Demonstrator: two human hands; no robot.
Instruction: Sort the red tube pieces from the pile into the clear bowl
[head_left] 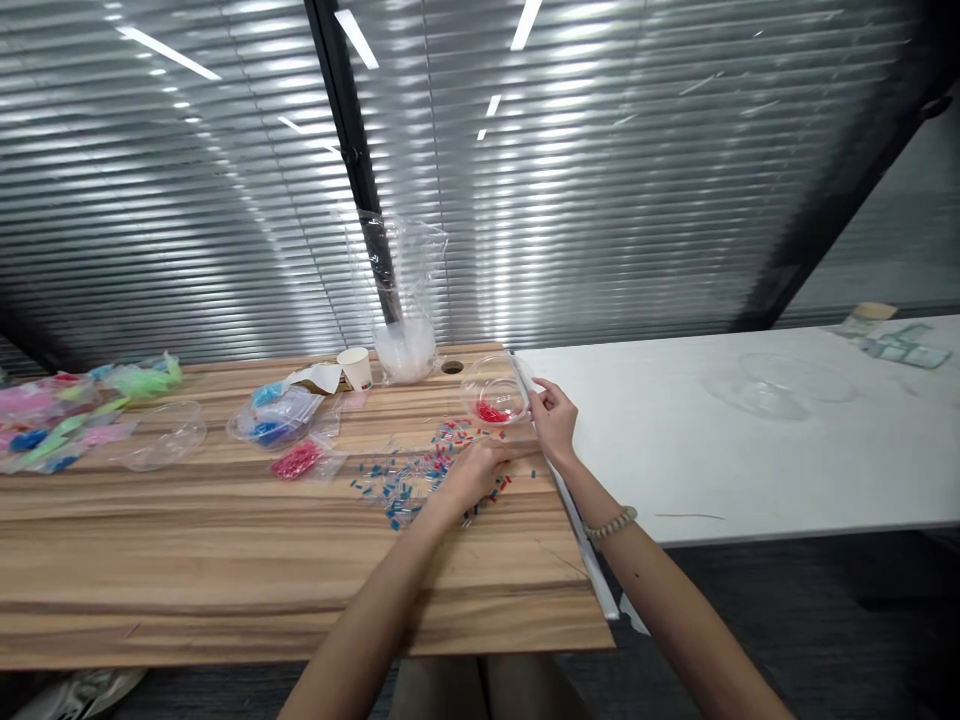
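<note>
A clear round bowl (499, 388) with small red pieces (491, 411) in it stands at the right edge of the wooden table. My right hand (553, 415) is beside its right rim, fingers curled and pressed together; what they hold, if anything, is too small to tell. Over the loose pile of blue, red and clear small pieces (401, 485) is my left hand (476, 470), at the pile's right side. Its fingers are together and point toward the right; their tips are too small to show whether they grip a piece.
Left of the pile lie a bag of red pieces (296, 459), a clear container with blue items (274, 418), a paper cup (355, 369) and a clear bag (405, 348). Colourful bags (67, 415) lie far left. Clear lids (772, 388) rest on the white table (637, 460).
</note>
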